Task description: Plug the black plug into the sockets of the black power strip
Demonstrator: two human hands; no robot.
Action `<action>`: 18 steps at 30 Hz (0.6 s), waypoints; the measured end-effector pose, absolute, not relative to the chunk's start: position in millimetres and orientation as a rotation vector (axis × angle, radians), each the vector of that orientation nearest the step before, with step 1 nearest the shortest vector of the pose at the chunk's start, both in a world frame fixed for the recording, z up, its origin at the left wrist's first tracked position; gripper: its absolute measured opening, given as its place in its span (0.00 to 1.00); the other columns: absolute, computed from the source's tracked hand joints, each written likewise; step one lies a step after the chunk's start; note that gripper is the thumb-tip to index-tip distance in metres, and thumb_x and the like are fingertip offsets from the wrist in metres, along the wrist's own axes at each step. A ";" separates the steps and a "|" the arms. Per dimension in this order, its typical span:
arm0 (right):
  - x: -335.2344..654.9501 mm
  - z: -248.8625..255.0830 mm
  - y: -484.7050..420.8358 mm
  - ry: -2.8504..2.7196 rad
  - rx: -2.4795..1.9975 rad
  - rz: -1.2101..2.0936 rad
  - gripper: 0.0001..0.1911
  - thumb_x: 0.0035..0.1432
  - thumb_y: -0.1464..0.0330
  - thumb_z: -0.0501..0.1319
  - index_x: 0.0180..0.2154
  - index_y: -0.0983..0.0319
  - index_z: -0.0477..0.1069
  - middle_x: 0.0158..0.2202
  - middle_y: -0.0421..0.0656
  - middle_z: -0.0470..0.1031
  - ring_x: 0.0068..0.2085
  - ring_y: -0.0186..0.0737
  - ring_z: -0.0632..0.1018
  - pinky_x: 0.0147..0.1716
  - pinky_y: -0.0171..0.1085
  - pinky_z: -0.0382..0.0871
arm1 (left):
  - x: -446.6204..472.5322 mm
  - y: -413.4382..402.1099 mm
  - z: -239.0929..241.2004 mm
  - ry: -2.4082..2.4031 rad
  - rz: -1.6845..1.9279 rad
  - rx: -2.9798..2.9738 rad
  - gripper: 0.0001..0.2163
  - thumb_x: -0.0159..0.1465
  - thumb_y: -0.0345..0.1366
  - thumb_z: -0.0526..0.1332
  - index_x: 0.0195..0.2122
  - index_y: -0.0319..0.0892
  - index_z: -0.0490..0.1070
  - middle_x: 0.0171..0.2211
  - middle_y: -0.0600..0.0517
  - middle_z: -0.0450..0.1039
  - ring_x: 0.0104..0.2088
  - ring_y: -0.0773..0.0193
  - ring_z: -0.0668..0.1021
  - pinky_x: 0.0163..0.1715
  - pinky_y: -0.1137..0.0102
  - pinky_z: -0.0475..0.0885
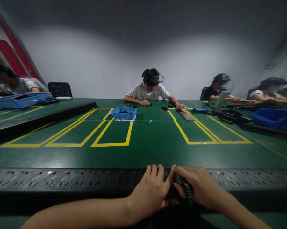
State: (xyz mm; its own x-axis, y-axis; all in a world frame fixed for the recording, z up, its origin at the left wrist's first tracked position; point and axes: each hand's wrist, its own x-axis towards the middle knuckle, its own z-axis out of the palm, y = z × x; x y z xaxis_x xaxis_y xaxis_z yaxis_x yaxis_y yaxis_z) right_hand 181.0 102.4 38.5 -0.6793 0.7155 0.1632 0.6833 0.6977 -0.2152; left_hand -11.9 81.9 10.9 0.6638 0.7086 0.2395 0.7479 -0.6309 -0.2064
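A long black power strip (69, 179) with red lights and rows of slots runs along the near edge of the green table. Over its middle, my right hand (200, 183) is closed around a black plug (179, 178). The plug's ribbed black cable (188, 192) hangs down towards me. Close against it on the left, my left hand (151, 186) has bent fingers, with the index finger meeting the right fingertips. Something dark lies between the left index finger and thumb, mostly hidden by the hands.
Yellow tape rectangles (112, 144) mark the green table (155, 149). A blue basket (124, 113) stands ahead, and a blue bin (274, 118) is at the right. Another black strip (45, 119) runs along the left. A person (148, 92) sits opposite; other people work at both sides.
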 end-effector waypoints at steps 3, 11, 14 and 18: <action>181.3 38.3 102.5 -2.674 -1.115 0.206 0.12 0.57 0.69 0.52 0.43 0.61 0.65 0.32 0.44 0.74 0.31 0.36 0.74 0.29 0.32 0.62 | -12.1 82.2 10.6 -1.160 -0.197 -2.590 0.36 0.62 0.57 0.44 0.63 0.35 0.44 0.43 0.38 0.65 0.41 0.50 0.70 0.39 0.59 0.64; 180.9 38.6 101.8 -2.672 -1.116 0.211 0.13 0.57 0.70 0.52 0.44 0.61 0.64 0.33 0.44 0.75 0.32 0.36 0.75 0.30 0.32 0.63 | -12.9 83.0 10.8 -1.166 -0.199 -2.582 0.35 0.61 0.57 0.45 0.62 0.36 0.46 0.44 0.38 0.65 0.41 0.50 0.70 0.40 0.58 0.64; 180.5 38.4 101.4 -2.656 -1.097 0.197 0.13 0.56 0.70 0.52 0.45 0.61 0.64 0.33 0.44 0.75 0.31 0.35 0.75 0.30 0.32 0.63 | -13.2 82.9 10.4 -1.150 -0.196 -2.598 0.35 0.61 0.57 0.45 0.62 0.36 0.47 0.44 0.37 0.65 0.41 0.50 0.70 0.41 0.58 0.63; 179.9 40.0 100.8 -2.666 -1.115 0.209 0.11 0.56 0.70 0.52 0.42 0.61 0.64 0.32 0.44 0.74 0.31 0.35 0.74 0.29 0.31 0.62 | -13.4 82.7 9.8 -1.157 -0.187 -2.594 0.35 0.61 0.57 0.46 0.63 0.36 0.45 0.44 0.37 0.65 0.42 0.50 0.70 0.40 0.58 0.63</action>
